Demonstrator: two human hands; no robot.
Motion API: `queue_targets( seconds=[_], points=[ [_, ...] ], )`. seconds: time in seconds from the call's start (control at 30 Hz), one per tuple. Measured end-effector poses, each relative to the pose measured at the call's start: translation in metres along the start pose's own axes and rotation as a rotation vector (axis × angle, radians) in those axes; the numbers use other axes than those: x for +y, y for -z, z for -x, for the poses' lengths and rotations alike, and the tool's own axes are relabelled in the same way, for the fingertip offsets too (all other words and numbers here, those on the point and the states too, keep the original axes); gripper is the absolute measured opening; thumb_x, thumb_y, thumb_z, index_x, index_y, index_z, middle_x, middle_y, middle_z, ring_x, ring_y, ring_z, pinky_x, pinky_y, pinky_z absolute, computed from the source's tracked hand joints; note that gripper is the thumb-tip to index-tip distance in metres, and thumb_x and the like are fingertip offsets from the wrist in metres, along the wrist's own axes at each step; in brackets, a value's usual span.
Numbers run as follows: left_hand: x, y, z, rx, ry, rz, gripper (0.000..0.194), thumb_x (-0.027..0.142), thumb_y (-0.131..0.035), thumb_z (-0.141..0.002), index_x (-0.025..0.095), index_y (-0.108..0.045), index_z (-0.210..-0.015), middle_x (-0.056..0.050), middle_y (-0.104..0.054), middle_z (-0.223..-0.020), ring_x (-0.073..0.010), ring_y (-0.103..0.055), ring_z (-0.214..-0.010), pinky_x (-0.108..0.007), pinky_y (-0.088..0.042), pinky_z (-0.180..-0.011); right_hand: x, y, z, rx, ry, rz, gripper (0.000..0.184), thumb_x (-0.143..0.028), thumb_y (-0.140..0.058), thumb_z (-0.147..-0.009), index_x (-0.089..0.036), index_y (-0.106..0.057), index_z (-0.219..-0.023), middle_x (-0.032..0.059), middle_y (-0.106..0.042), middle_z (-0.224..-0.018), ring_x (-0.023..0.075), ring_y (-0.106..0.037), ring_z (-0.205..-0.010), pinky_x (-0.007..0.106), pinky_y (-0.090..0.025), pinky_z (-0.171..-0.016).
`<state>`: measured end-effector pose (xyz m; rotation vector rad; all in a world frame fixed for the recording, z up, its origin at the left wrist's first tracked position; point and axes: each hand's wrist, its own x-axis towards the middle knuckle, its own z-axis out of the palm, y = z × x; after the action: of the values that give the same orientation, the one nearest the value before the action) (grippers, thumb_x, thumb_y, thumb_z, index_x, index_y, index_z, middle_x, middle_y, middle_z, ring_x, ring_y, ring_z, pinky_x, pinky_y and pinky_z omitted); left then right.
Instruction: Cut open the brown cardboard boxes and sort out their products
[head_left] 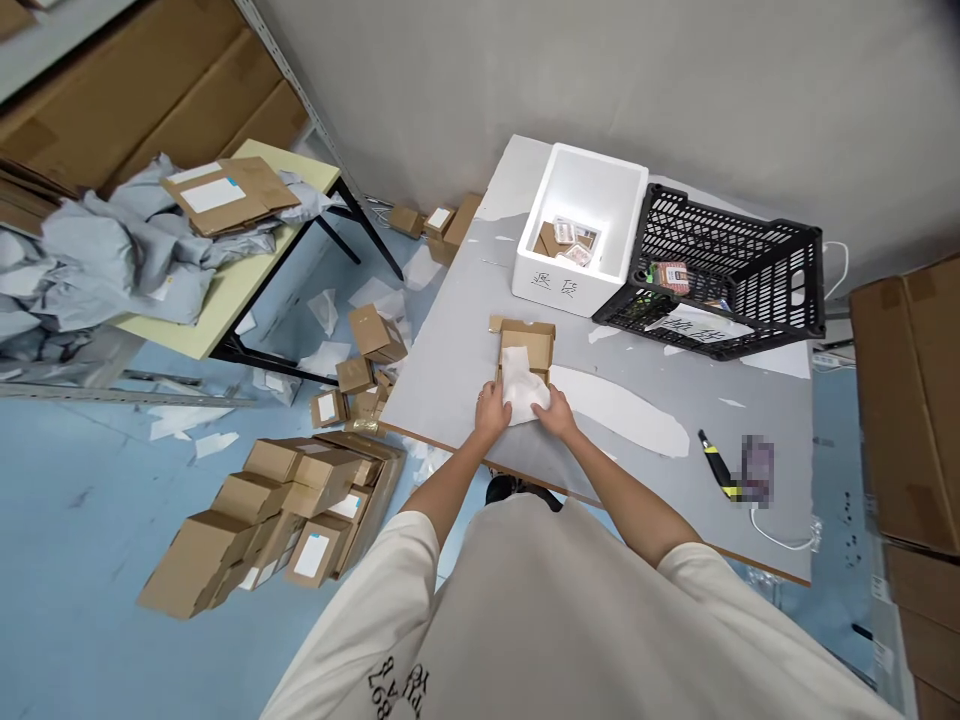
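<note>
Near the table's front edge, a small cardboard box [536,335] lies with its lid raised. A thin white sheet [519,380], paper or foam, covers most of its inside and hangs over the front. My left hand [493,410] has its fingers closed at the sheet's left edge, by the box's side. On the opposite side my right hand [554,412] pinches the sheet's right edge. Whatever lies under the sheet is hidden. Just right of the box, a long white torn patch [622,405] shows on the tabletop.
Behind the box stand a white foam bin [566,285] with small packs inside and a black plastic crate [810,290] on its side. A black-and-yellow cutter [716,463] lies at right beside a blurred object. Stacked cartons [300,490] and a yellow side table [196,338] with grey parcels are left.
</note>
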<state>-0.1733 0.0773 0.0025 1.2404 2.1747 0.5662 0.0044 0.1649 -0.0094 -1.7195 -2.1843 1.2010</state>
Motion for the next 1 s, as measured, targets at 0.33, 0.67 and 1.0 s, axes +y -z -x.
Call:
queue_targets(
  seconds=[0.33,0.67,1.0],
  points=[
    [0.032,0.004,0.042,0.195,0.119,-0.022,0.045,0.025,-0.055,-0.090,0.018,-0.043,-0.133,-0.016,-0.053,-0.127,-0.0311,-0.057,-0.117,-0.045,-0.045,-0.101,-0.006,0.018,0.018,0.082,0.110,-0.036,0.052,-0.034,-0.058,-0.083,-0.021,-0.051,-0.133,0.0124,-0.061,-0.128,0.0305,-0.057,-0.120,0.044,-0.048,-0.101],
    [-0.007,0.046,0.120,0.418,0.344,0.003,0.029,0.022,-0.054,-0.091,0.021,-0.046,-0.120,-0.013,-0.051,-0.128,-0.0280,-0.060,-0.114,-0.042,-0.049,-0.097,-0.077,-0.024,0.044,-0.037,0.371,0.070,0.057,-0.030,-0.061,-0.080,-0.018,-0.049,-0.134,0.0155,-0.056,-0.127,0.0329,-0.054,-0.121,0.046,-0.043,-0.105],
    [-0.101,0.106,0.195,0.453,0.423,0.054,0.068,0.059,-0.065,-0.085,0.019,-0.052,-0.138,-0.018,-0.043,-0.151,-0.0378,-0.044,-0.139,-0.053,-0.036,-0.115,-0.169,-0.118,0.083,-0.189,0.534,0.119,0.050,-0.030,-0.060,-0.081,-0.018,-0.057,-0.130,0.0151,-0.060,-0.121,0.0320,-0.056,-0.117,0.044,-0.047,-0.103]
  ],
)
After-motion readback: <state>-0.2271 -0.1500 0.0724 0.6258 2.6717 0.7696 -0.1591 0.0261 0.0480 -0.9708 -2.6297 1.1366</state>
